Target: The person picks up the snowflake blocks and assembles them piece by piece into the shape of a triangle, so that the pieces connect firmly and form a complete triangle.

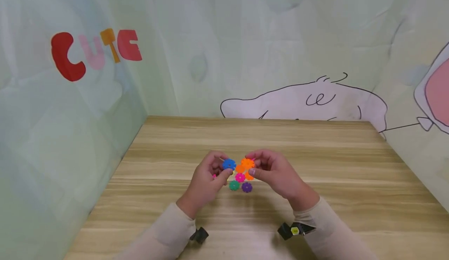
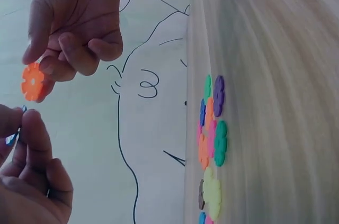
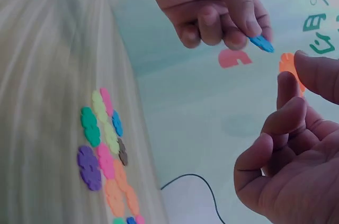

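Observation:
My left hand (image 1: 206,176) pinches a blue notched plastic disc (image 1: 229,164) between thumb and finger. Opposite it, my right hand (image 1: 280,173) pinches an orange notched disc (image 1: 247,163) the same way. Both discs are held above the table, and the wrist views show a small gap between them. In the right wrist view the blue disc (image 3: 261,43) is tilted, with the orange disc (image 3: 289,68) partly hidden by fingers. Beneath the hands, several more discs lie close together, among them a green one (image 1: 234,185), a purple one (image 1: 247,187) and a pink one (image 1: 240,177).
The wood-grain table (image 1: 315,143) carries the disc cluster, which also includes yellow-green (image 3: 99,105) and brown (image 3: 123,152) discs. A pale printed cloth wall (image 1: 217,49) stands along the table's back and sides.

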Demonstrator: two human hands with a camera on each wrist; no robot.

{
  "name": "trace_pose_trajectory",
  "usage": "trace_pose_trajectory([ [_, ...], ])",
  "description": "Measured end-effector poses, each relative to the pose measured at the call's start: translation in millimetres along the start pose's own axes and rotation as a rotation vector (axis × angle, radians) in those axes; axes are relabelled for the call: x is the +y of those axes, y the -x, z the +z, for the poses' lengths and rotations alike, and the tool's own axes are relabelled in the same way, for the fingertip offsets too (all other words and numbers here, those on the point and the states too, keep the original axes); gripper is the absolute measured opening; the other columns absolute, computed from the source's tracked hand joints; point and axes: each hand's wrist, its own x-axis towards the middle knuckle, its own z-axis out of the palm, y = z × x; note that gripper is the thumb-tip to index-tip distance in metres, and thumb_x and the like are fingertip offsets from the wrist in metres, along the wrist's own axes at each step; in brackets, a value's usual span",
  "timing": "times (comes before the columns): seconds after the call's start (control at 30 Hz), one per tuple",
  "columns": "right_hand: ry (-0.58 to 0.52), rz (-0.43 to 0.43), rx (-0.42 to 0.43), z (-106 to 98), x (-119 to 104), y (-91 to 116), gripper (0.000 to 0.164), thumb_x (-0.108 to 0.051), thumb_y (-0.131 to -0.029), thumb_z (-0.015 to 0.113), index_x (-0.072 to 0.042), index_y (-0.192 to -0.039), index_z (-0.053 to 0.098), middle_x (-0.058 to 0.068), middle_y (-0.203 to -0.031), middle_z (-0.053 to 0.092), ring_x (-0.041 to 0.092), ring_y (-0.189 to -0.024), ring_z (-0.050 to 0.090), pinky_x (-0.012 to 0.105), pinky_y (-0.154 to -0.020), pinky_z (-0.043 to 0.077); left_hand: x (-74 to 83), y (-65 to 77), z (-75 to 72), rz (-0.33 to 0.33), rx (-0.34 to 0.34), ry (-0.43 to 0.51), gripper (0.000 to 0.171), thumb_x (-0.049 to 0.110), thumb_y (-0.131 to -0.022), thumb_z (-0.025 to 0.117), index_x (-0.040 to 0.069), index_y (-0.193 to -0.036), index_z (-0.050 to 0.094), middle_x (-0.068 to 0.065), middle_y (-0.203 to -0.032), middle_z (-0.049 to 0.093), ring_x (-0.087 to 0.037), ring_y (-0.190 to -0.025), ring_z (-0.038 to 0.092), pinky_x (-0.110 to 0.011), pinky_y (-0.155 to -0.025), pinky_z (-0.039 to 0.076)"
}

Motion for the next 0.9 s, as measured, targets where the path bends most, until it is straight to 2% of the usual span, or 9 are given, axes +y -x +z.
trace_pose_trajectory([
  [0.13, -0.019, -0.012, 0.006, 4.8, 0.8, 2.9, 0.031, 0.001, -0.098, 0.071, 0.004, -0.128, 0.065, 0.01, -0.1, 0.065, 0.022, -0.088, 0.061, 0.023, -0.077, 0.057, 0.3, 3.0, 3.4, 0.066, 0.002, -0.007, 0.029, -0.002, -0.101, 0.067, 0.01, -0.125, 0.056, -0.016, -0.099, 0.07, -0.016, -0.073, 0.061, -0.026, -0.067, 0.059],
  [0.33, -0.056, 0.005, -0.017, 9.1, -0.8, 4.7, 0.029, 0.001, -0.1, 0.067, 0.004, -0.129, 0.064, 0.019, -0.11, 0.066, 0.023, -0.092, 0.062, 0.023, -0.081, 0.058, 0.1, 5.6, 4.5, 0.191, 0.011, -0.051, 0.031, -0.005, -0.098, 0.068, 0.006, -0.125, 0.058, -0.012, -0.096, 0.068, -0.013, -0.073, 0.062, -0.025, -0.066, 0.059],
  [0.43, -0.066, 0.014, -0.027, 9.8, -1.5, 4.7, 0.029, 0.001, -0.1, 0.066, 0.003, -0.13, 0.064, 0.021, -0.111, 0.065, 0.023, -0.093, 0.062, 0.022, -0.081, 0.058, -1.4, 5.5, 3.8, 0.224, 0.013, -0.065, 0.031, -0.006, -0.098, 0.068, 0.005, -0.125, 0.059, -0.012, -0.098, 0.068, -0.013, -0.074, 0.063, -0.026, -0.068, 0.06],
  [0.57, -0.075, 0.003, -0.038, 8.8, -0.3, 3.7, 0.028, 0.001, -0.101, 0.065, 0.003, -0.129, 0.064, 0.017, -0.114, 0.067, 0.023, -0.094, 0.062, 0.023, -0.081, 0.058, -2.5, 5.0, 3.0, 0.254, 0.016, -0.081, 0.03, -0.007, -0.097, 0.069, 0.005, -0.124, 0.062, -0.012, -0.101, 0.069, -0.012, -0.076, 0.064, -0.026, -0.068, 0.06],
  [0.77, -0.081, -0.028, -0.052, 8.3, 2.8, 2.8, 0.029, 0.003, -0.099, 0.066, 0.009, -0.128, 0.063, 0.013, -0.106, 0.067, 0.02, -0.09, 0.062, 0.022, -0.079, 0.057, -1.0, 4.6, 3.5, 0.318, 0.018, -0.105, 0.028, -0.009, -0.095, 0.07, 0.002, -0.12, 0.068, -0.014, -0.105, 0.072, -0.013, -0.082, 0.067, -0.027, -0.073, 0.061],
  [0.9, -0.095, -0.04, -0.058, 9.5, 3.9, 2.9, 0.029, 0.004, -0.099, 0.066, 0.011, -0.126, 0.062, 0.016, -0.104, 0.065, 0.018, -0.089, 0.062, 0.021, -0.078, 0.057, -1.1, 4.2, 3.5, 0.326, 0.009, -0.111, 0.027, -0.009, -0.095, 0.069, 0.002, -0.12, 0.069, -0.013, -0.104, 0.073, -0.014, -0.083, 0.068, -0.028, -0.074, 0.061],
])
